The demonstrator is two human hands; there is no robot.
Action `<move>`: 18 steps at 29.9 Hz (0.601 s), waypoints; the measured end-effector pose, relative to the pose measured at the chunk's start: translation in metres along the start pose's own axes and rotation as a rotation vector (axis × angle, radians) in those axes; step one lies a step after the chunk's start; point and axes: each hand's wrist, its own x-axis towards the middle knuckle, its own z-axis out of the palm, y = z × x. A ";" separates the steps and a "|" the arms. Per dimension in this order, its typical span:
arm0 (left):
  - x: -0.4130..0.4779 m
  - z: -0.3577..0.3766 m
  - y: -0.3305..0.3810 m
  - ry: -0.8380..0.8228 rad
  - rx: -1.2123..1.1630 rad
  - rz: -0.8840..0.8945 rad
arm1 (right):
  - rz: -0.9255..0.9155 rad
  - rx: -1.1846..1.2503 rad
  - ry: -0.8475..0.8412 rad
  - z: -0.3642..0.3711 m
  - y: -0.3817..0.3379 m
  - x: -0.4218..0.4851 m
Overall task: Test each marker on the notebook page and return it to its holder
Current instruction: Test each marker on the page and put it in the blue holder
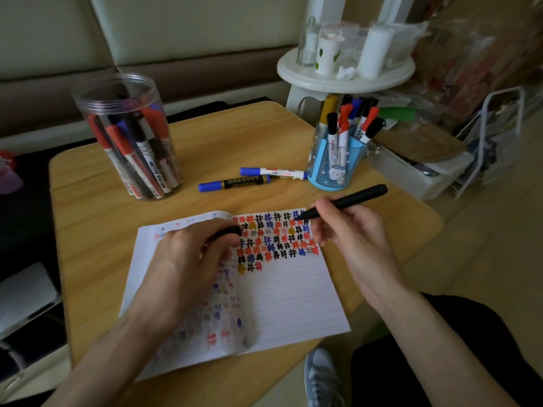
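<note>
Where the pale wood-grain table (97, 218) rounds off at its corners, an open notebook (293, 304) lies flat near the front edge. Its matte lined paper is filled along the top of the right page with dense rows of red, black, blue and yellow hash marks. At the back left stands a tall clear plastic jar (97, 92), cylindrical with a ribbed rim, packed with leaning markers. At the back right stands a shorter glossy blue holder (329, 171) with a cartoon print, and capped markers bristle from its top.

The left hand (188, 254) rests on the notebook by the centre fold. The right hand (352, 233) hovers over the page's right edge and pinches a slim matte black marker (349, 200) between thumb and fingers. The marker's tip points at the top row of marks; contact cannot be told.

Between jar and holder lie two blue-capped markers, one white-barrelled (273, 172), one black-and-gold (235, 183). A stubby black cap (229, 232) sits gripped in the left hand's curled fingers.
</note>
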 end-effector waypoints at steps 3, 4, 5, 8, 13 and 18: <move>-0.002 0.001 0.006 -0.016 -0.014 0.012 | 0.025 -0.004 -0.035 0.003 0.008 -0.004; -0.001 0.002 0.008 -0.019 -0.018 0.014 | 0.032 -0.006 -0.043 0.004 0.009 -0.005; 0.000 0.002 0.010 -0.021 -0.015 0.014 | 0.035 -0.011 -0.046 0.004 0.010 -0.006; 0.003 0.003 0.013 -0.028 0.011 0.009 | 0.031 -0.025 -0.045 0.004 0.011 -0.008; 0.006 0.004 0.013 -0.043 -0.004 -0.047 | 0.014 -0.059 -0.062 0.004 0.012 -0.010; 0.007 0.005 0.003 -0.092 0.020 -0.087 | -0.030 -0.121 -0.053 0.008 0.014 -0.010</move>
